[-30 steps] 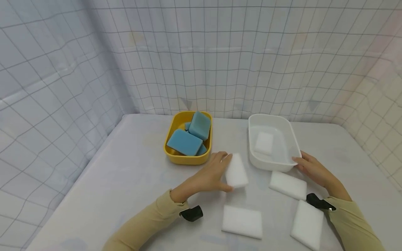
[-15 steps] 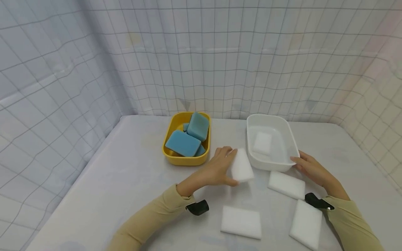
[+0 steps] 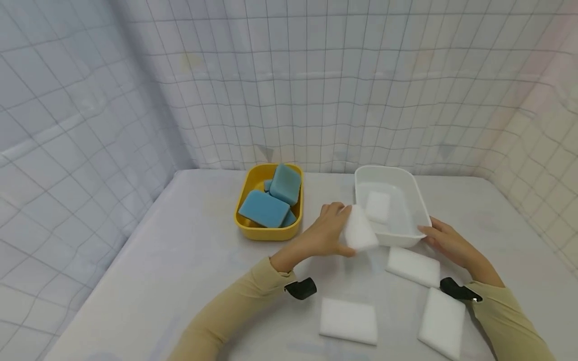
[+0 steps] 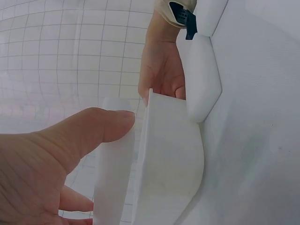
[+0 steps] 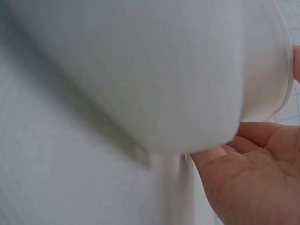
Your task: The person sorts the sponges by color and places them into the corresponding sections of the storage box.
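My left hand (image 3: 328, 233) pinches a white sponge (image 3: 359, 229) between thumb and fingers, raised off the table beside the near left corner of a white tub (image 3: 408, 213). In the left wrist view, the thumb presses one face of this sponge (image 4: 112, 173). At the tub's near right corner, my right hand (image 3: 453, 245) grips the rim, thumb on top and fingers beneath. Inside the tub lies another white sponge (image 3: 378, 206). In the right wrist view, a blurred white sponge fills the foreground, and the right hand (image 5: 258, 168) shows by the tub wall (image 5: 267, 70).
Left of the tub stands a yellow tub (image 3: 266, 234) with several blue sponges (image 3: 264, 208). White sponges lie on the table: one (image 3: 413, 266) just before the white tub, one (image 3: 441, 323) near the right forearm, one (image 3: 348, 321) at front centre. A gridded curtain (image 3: 289, 90) hangs behind.
The left hand has carried its white sponge rightward and away from me, up to the white tub. My right hand stays on the tub's rim.
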`<state>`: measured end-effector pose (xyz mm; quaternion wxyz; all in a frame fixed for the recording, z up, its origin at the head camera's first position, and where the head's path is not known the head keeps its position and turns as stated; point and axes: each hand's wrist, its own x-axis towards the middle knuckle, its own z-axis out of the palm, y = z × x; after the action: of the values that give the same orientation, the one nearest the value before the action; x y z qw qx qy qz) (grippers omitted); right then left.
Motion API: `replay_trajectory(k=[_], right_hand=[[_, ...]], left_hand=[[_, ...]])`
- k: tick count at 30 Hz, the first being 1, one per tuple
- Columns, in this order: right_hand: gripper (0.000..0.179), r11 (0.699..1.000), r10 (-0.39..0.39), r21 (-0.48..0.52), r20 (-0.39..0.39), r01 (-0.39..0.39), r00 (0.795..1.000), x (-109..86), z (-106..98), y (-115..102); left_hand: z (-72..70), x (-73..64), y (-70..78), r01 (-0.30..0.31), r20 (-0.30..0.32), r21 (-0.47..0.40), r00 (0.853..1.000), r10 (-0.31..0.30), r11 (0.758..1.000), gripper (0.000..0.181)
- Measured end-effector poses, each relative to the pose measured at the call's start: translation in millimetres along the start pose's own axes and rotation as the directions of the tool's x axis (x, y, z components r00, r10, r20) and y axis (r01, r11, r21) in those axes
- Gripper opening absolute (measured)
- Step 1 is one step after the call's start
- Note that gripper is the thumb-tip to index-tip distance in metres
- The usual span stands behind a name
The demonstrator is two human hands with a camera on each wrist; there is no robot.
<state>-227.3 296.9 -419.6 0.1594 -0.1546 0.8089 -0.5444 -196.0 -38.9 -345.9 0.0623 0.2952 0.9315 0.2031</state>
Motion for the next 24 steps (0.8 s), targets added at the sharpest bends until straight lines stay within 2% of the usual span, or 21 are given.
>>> replay_trajectory(k=[6,15,24], right_hand=[[0.064,1.0,-0.002,-0.008,0.011,0.002,1.0,-0.6,0.2,1.9],[0.066,1.0,-0.002,-0.006,0.006,0.002,1.0,1.0,-3.3,5.4],[0.065,1.0,0.008,-0.017,0.001,-0.008,1.0,-0.1,-3.1,2.4]], left_hand=[[3.4,6.5,1.1,0.016,0.009,0.002,1.0,-0.016,1.0,0.098],[5.5,19.0,6.9,-0.01,-0.002,0.038,1.0,0.01,0.999,0.098],[7.0,31.5,13.4,-0.013,-0.042,0.075,0.999,0.016,0.997,0.093]])
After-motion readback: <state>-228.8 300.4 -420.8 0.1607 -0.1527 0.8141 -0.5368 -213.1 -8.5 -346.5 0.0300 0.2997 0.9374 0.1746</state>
